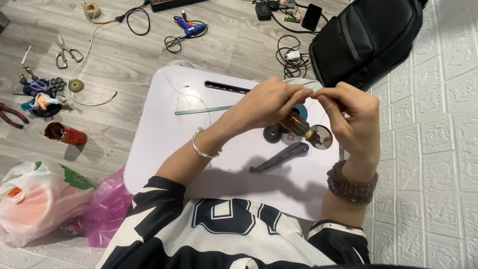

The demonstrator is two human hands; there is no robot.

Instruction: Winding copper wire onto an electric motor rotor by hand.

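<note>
Both hands (271, 102) (348, 117) half-hiding copper-wound motor armature (296, 123), thin wire barely visible.

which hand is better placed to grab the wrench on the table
Probably the right hand: the wrench lies just below it, near that wrist. The left hand is cupped over the copper rotor.

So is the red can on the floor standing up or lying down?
Lying down. The red can rests on its side on the grey floor, its open end pointing left, near the white table. Whether anything is inside, cannot tell.
</note>
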